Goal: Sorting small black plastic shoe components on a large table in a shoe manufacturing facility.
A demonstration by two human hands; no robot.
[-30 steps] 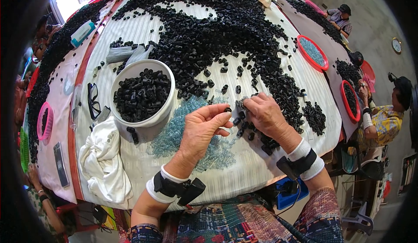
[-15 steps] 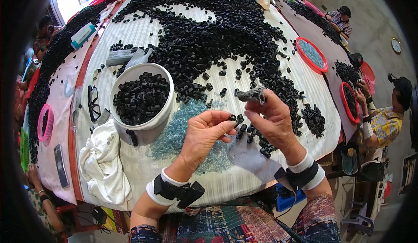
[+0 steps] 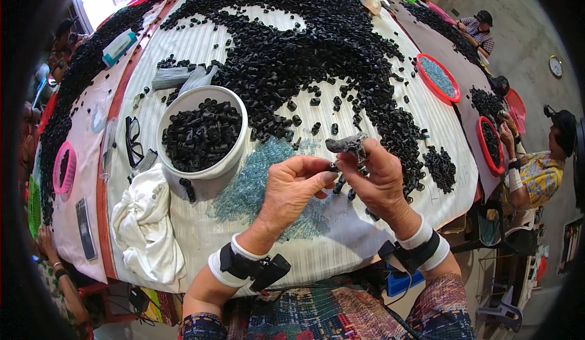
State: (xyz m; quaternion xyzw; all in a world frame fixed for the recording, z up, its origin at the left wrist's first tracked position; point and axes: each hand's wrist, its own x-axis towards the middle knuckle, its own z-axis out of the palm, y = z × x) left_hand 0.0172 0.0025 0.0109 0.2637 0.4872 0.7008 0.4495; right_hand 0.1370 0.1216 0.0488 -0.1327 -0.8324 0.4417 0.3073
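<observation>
Between the thumb and forefinger of my left hand (image 3: 292,184) is a small black plastic piece (image 3: 333,167), its far end hidden by my fingers. My right hand (image 3: 379,181) has its thumb and fingertips up against that piece, and it also grips a short dark tool wrapped in ragged grey material (image 3: 346,144), lying across its forefinger. Under my hands a heap of pale blue clear beads or tiny pieces (image 3: 259,181) spreads over the white cloth. A white bowl (image 3: 241,134) full of black pieces stands left of my hands.
A large mass of black pieces (image 3: 286,53) covers the table's middle and far side. On the left are eyeglasses (image 3: 130,142), a bunched white cloth (image 3: 146,224) and grey bundles (image 3: 173,78). A red tray (image 3: 454,98) of blue pieces lies right. Other people sit at both sides.
My right hand has come left and slightly down, so its fingers now meet the black piece in my left hand. The wrapped tool has moved with it. My left hand has barely shifted.
</observation>
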